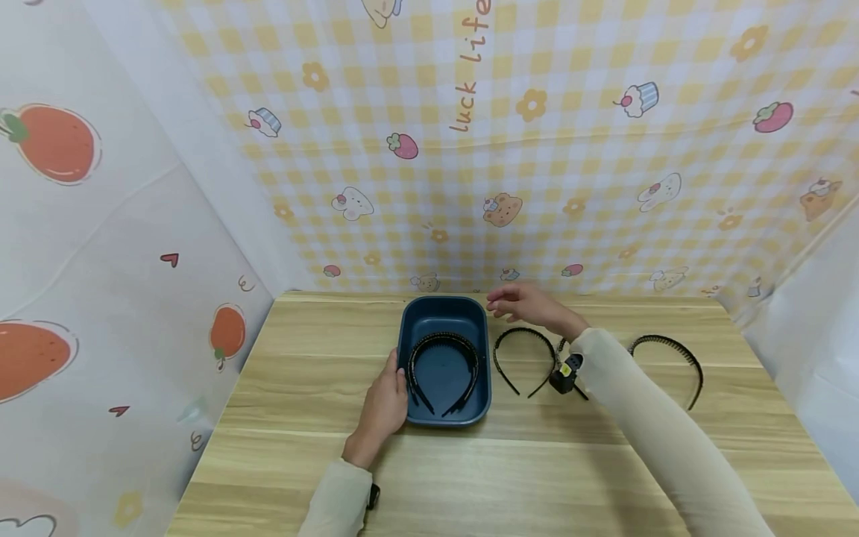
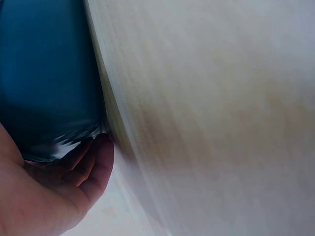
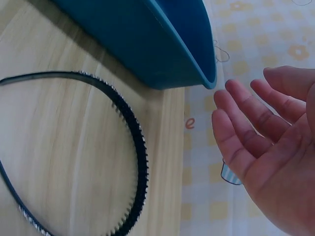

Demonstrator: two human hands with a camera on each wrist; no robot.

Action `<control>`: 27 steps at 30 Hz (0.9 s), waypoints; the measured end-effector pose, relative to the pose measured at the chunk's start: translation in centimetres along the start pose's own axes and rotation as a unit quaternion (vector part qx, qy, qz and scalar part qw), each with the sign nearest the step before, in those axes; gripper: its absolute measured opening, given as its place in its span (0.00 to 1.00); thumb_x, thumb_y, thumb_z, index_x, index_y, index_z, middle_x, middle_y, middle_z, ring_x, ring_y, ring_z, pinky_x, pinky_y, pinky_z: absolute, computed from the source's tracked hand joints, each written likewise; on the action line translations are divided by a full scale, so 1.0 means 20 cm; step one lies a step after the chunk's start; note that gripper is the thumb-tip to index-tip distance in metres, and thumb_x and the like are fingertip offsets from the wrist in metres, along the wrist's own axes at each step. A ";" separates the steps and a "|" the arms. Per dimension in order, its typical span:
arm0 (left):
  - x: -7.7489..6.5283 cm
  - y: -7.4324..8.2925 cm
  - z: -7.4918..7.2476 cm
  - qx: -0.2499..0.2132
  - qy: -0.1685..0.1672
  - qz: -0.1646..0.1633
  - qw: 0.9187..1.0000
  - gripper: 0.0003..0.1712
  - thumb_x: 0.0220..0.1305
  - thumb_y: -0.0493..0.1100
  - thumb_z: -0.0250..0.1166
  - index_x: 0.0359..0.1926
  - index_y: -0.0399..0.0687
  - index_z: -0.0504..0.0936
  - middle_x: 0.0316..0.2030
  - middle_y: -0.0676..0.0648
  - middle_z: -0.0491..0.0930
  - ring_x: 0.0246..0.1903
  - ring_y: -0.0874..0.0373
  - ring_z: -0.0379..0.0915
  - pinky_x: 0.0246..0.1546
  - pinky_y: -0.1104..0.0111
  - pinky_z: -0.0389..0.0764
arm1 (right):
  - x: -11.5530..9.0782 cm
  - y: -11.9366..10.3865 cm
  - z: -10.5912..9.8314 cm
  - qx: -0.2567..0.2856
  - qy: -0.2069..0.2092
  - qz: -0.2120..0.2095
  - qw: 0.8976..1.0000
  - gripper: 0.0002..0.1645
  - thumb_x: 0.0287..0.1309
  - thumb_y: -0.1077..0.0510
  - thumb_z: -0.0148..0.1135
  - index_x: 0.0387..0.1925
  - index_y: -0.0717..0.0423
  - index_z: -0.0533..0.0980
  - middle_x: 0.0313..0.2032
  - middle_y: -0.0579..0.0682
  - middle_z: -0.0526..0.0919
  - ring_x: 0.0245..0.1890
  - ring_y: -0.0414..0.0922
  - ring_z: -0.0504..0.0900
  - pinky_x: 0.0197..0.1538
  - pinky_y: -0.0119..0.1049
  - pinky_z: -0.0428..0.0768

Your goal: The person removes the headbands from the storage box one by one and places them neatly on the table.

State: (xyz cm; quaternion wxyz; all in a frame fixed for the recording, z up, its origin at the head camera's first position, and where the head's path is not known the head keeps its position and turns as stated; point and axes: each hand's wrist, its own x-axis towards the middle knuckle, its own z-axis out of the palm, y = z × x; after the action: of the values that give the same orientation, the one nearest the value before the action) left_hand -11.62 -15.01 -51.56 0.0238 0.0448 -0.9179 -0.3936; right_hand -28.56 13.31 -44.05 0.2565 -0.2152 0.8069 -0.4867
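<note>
1. A blue box (image 1: 445, 421) sits on the wooden table (image 1: 268, 403).
2. The left hand (image 1: 385, 399) is at the box's 8 o'clock. Its fingers are bent and it grips the side, though the left wrist view is blurry.
3. The right hand (image 1: 533, 304) is up near the box's 2 o'clock corner. Its fingers are loose and a little bent, just apart from the box.
4. Black headbands (image 1: 443, 335) lie nested in the box, round part at 12 o'clock, tips at 6.
5. One black headband (image 1: 523, 329) lies just beside the box at 3 o'clock.
6. Another headband (image 1: 582, 395), farther that way, is mostly hidden by the right wrist.
7. The farthest headband (image 1: 678, 345) also lies toward 3 o'clock, partly behind the sleeve (image 1: 661, 432).
</note>
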 end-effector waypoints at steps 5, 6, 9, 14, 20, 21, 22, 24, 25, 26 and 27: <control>0.00 0.00 -0.01 0.002 0.000 0.002 1.000 0.29 0.80 0.41 0.43 0.75 0.32 0.54 0.70 0.34 0.63 0.64 0.40 0.68 0.60 0.49 0.74 | 0.02 -0.02 0.03 0.006 -0.015 -0.001 1.000 0.22 0.75 0.61 0.48 0.63 0.69 0.70 0.58 0.67 0.78 0.55 0.61 0.79 0.56 0.56 0.78; 0.00 0.00 -0.01 0.002 0.001 0.002 1.000 0.29 0.80 0.41 0.43 0.75 0.32 0.54 0.70 0.34 0.63 0.64 0.40 0.68 0.60 0.49 0.74 | 0.03 -0.02 0.04 0.007 -0.016 -0.003 1.000 0.22 0.75 0.62 0.49 0.64 0.70 0.69 0.57 0.67 0.78 0.55 0.61 0.80 0.56 0.55 0.79; 0.00 0.00 -0.01 0.003 0.001 0.002 1.000 0.29 0.79 0.41 0.43 0.75 0.32 0.54 0.70 0.34 0.63 0.62 0.40 0.70 0.59 0.49 0.74 | 0.05 -0.03 0.06 0.009 -0.011 -0.002 1.000 0.22 0.75 0.61 0.49 0.64 0.68 0.70 0.57 0.66 0.79 0.54 0.59 0.81 0.56 0.52 0.80; 0.00 -0.01 -0.01 0.003 -0.001 -0.002 1.000 0.29 0.79 0.40 0.44 0.75 0.32 0.54 0.70 0.34 0.64 0.52 0.43 0.77 0.55 0.50 0.77 | 0.09 -0.04 0.09 0.018 -0.018 -0.001 1.000 0.23 0.75 0.62 0.49 0.65 0.69 0.69 0.57 0.67 0.79 0.55 0.59 0.80 0.56 0.50 0.80; -0.01 -0.01 0.00 0.005 0.001 -0.001 1.000 0.29 0.79 0.40 0.44 0.75 0.33 0.54 0.70 0.35 0.64 0.54 0.42 0.77 0.56 0.50 0.77 | 0.12 -0.07 0.13 0.032 -0.038 0.014 0.999 0.24 0.75 0.61 0.49 0.65 0.71 0.67 0.59 0.69 0.76 0.58 0.62 0.78 0.57 0.48 0.80; -0.01 -0.01 0.01 0.004 0.001 0.000 1.000 0.29 0.79 0.40 0.44 0.75 0.33 0.54 0.70 0.35 0.64 0.54 0.42 0.76 0.56 0.50 0.76 | 0.12 -0.07 0.13 0.032 -0.040 0.016 0.999 0.24 0.75 0.61 0.49 0.65 0.71 0.67 0.60 0.68 0.76 0.58 0.62 0.77 0.56 0.47 0.81; -0.01 -0.01 0.01 0.004 0.002 0.001 1.000 0.29 0.79 0.40 0.44 0.75 0.33 0.54 0.70 0.34 0.64 0.53 0.43 0.77 0.55 0.51 0.77 | 0.13 -0.08 0.14 0.036 -0.041 0.020 0.998 0.24 0.75 0.61 0.49 0.65 0.71 0.67 0.60 0.68 0.76 0.59 0.63 0.76 0.56 0.46 0.81; -0.01 -0.01 0.01 0.006 0.002 0.002 1.000 0.29 0.79 0.40 0.44 0.75 0.33 0.54 0.70 0.34 0.65 0.49 0.44 0.79 0.52 0.52 0.78 | 0.14 -0.09 0.15 0.038 -0.043 0.023 0.998 0.24 0.75 0.61 0.49 0.65 0.71 0.67 0.60 0.68 0.75 0.60 0.63 0.76 0.57 0.45 0.81; 0.00 -0.01 0.01 0.008 0.002 0.002 1.000 0.29 0.79 0.40 0.44 0.75 0.33 0.54 0.69 0.34 0.65 0.44 0.45 0.80 0.49 0.53 0.79 | 0.15 -0.09 0.16 0.039 -0.043 0.023 0.998 0.24 0.74 0.62 0.50 0.65 0.71 0.67 0.60 0.68 0.75 0.60 0.63 0.75 0.57 0.45 0.81; 0.00 -0.01 0.01 0.007 0.001 0.002 1.000 0.29 0.79 0.40 0.44 0.75 0.32 0.54 0.69 0.34 0.66 0.37 0.47 0.79 0.46 0.54 0.79 | 0.15 -0.09 0.16 0.039 -0.045 0.024 0.998 0.24 0.74 0.62 0.50 0.65 0.71 0.68 0.60 0.68 0.76 0.60 0.63 0.75 0.57 0.44 0.81; 0.00 -0.01 0.00 0.009 0.001 0.003 1.000 0.29 0.79 0.40 0.44 0.75 0.32 0.54 0.69 0.34 0.66 0.32 0.51 0.77 0.43 0.55 0.79 | 0.16 -0.09 0.17 0.039 -0.047 0.024 0.998 0.24 0.74 0.62 0.50 0.65 0.71 0.68 0.60 0.68 0.76 0.60 0.63 0.75 0.57 0.44 0.80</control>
State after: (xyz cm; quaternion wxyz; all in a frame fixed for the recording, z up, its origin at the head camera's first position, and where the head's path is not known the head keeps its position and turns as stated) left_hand -11.56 -15.07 -51.74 0.0258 0.0428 -0.9214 -0.3855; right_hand -28.69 8.36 -44.38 0.3146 -0.2080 0.7791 -0.5008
